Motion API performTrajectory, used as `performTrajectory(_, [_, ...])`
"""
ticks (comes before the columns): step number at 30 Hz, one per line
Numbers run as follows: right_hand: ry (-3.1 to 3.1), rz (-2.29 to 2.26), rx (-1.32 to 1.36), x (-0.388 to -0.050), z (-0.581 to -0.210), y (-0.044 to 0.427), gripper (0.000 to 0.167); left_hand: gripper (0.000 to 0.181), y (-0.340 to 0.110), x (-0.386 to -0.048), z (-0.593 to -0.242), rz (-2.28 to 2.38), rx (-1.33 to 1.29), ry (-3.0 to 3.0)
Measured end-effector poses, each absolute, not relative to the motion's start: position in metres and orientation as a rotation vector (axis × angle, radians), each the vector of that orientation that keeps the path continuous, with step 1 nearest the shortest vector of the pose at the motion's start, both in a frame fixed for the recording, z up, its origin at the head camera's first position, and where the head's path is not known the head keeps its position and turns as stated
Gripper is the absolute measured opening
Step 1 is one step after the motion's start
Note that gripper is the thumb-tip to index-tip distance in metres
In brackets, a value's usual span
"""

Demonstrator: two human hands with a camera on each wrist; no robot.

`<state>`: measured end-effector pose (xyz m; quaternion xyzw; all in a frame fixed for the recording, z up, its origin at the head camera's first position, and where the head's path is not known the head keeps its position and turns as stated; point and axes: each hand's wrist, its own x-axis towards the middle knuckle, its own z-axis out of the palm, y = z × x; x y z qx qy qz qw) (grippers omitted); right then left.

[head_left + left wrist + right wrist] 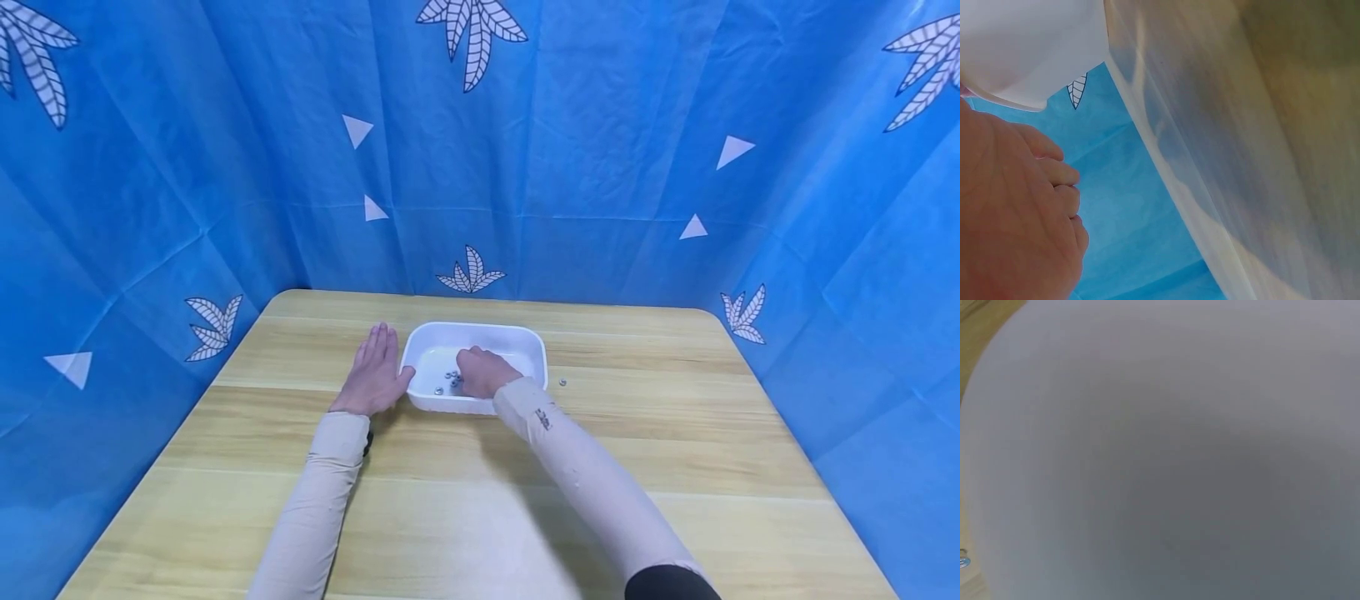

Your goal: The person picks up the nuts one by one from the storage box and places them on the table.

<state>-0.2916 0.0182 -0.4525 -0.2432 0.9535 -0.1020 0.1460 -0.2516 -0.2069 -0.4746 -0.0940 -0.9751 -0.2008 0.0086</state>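
Note:
A white rectangular tray rests on the table with several small silvery metal pieces inside, which look like nuts. My left hand lies beside it with the fingers straight, and the thumb touches the tray's left side. In the left wrist view, that hand is below the white wall of the tray. My right hand reaches down into the tray, right by the metal pieces, its fingers bent downward. Its fingertips are hidden, so whether they pinch a piece cannot be seen. The tray wall fills the right wrist view.
One more small metal piece lies on the wooden table just right of the tray. Blue curtains with white leaf and triangle prints surround the table at the back and both sides.

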Motion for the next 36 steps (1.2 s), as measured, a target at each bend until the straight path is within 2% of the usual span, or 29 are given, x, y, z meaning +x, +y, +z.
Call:
performTrajectory(12, [2.851, -0.226, -0.764, -0.292, -0.454, 0.02, 0.024, 0.081, -0.207, -0.251, -0.474, -0.622, -0.294, -3.044])
performTrajectory(21, [2.74, -0.415, -0.693, -0.29, -0.454, 0.025, 0.014, 0.081, -0.207, -0.25, -0.473, -0.628, -0.294, -3.049])
performTrajectory(28, [2.691, -0.606, -0.71, -0.293, -0.455, 0.029, 0.024, 0.081, -0.207, -0.252, -0.472, -0.624, -0.298, -3.041])
performTrajectory(36, [2.665, -0.752, -0.719, -0.294, -0.459, 0.031, 0.024, 0.082, -0.207, -0.252, -0.474, -0.614, -0.284, -3.055])
